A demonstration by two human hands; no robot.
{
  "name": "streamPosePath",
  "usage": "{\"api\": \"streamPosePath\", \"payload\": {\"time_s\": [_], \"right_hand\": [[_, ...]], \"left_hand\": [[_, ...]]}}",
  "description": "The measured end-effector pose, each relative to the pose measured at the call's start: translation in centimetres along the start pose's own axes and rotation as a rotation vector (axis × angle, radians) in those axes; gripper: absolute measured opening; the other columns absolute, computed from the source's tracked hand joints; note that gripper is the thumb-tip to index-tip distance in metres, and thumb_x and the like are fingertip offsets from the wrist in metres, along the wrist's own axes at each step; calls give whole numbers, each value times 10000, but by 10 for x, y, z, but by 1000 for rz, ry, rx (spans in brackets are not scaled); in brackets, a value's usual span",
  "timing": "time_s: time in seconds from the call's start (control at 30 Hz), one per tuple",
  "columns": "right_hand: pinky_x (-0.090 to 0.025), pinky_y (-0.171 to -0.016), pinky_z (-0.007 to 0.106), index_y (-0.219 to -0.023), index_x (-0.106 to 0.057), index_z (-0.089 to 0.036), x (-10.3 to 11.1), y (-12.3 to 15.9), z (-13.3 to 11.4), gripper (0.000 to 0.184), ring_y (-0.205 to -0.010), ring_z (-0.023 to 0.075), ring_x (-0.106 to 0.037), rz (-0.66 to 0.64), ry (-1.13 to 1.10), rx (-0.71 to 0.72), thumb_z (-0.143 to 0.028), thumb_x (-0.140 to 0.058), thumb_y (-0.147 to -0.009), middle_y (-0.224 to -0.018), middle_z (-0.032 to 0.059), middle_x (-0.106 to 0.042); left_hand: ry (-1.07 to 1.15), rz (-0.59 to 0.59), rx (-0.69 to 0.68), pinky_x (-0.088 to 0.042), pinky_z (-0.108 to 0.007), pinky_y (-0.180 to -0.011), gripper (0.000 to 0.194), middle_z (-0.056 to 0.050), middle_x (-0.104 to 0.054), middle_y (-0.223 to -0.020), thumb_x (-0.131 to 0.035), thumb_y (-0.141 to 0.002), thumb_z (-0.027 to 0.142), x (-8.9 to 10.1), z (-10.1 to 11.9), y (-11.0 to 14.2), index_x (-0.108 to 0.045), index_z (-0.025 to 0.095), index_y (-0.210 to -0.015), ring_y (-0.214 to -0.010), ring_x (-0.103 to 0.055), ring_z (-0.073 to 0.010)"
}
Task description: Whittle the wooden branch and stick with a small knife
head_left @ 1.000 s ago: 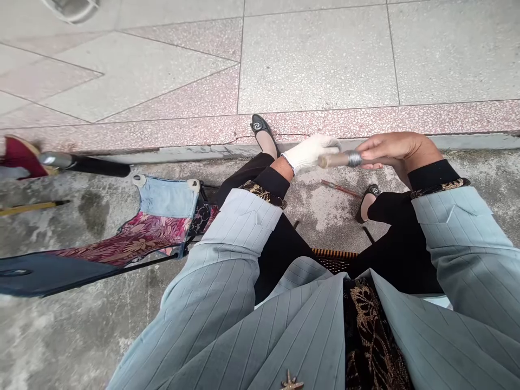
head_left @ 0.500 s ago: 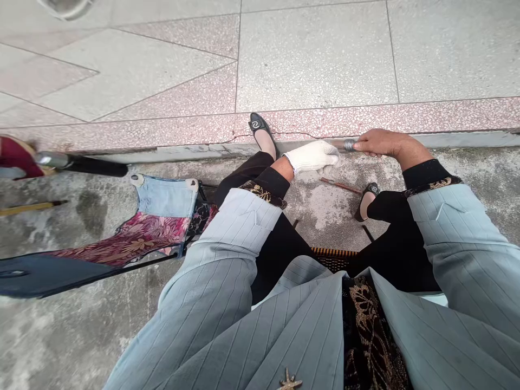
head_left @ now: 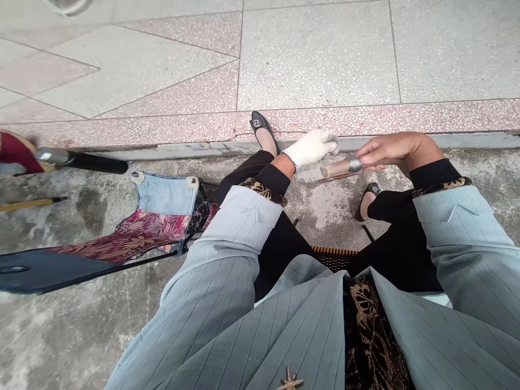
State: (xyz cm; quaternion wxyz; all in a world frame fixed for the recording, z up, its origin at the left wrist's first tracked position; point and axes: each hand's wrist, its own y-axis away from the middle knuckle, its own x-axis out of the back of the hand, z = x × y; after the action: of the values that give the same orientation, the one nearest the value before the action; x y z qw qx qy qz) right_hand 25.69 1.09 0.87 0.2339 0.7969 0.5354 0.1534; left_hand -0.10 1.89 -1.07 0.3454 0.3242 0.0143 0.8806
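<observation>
With our bare right hand we grip a thick stick, fingers curled round it, its blunt free end above the floor and near our gloved left hand. The left fingers bend inward; we cannot tell whether they hold anything. Below lies a thin reddish rod, near our right shoe.

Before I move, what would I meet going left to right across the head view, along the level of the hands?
Red shoe, black handle, left black shoe, gloved left hand, banded stick, right hand.
</observation>
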Motion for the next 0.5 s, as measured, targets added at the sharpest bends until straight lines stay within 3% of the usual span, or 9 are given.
{"api": "streamPosePath", "payload": {"time_s": [0.1,0.27,0.37,0.5], "right_hand": [[-371,-572,280,-689,-629,-173,1,-16,3,556,-555,113,-450,-11,213,-215,-663,-781,-901,-620,7,-535],[-366,-620,323,-670,-571,-182,6,-23,0,495,-575,143,-484,480,460,-420,-505,-663,-1033,-625,32,-556],[-380,-630,333,-697,-553,-191,6,-20,-2,497,-578,148,-487,683,378,-372,-538,-634,-1044,-642,37,-554],[-386,-576,302,-739,-535,-201,2,-17,-1,548,-555,127,-464,712,69,-120,-672,-664,-990,-658,24,-534]], "left_hand": [[-14,-26,24,-409,-248,-613,168,5,-620,-612,-569,-859,140,-1,6,4,-733,145,-821,-562,-545,-111],[87,-72,65,-415,-230,-587,168,13,-593,-602,-570,-914,142,-8,5,6,-733,133,-874,-529,-520,-89],[158,-95,79,-448,-242,-596,133,7,-602,-636,-607,-933,163,-12,-2,3,-733,134,-906,-534,-528,-90],[201,-125,77,-443,-242,-583,108,-6,-632,-710,-617,-946,158,-13,-6,2,-718,140,-910,-535,-523,-82]]}}
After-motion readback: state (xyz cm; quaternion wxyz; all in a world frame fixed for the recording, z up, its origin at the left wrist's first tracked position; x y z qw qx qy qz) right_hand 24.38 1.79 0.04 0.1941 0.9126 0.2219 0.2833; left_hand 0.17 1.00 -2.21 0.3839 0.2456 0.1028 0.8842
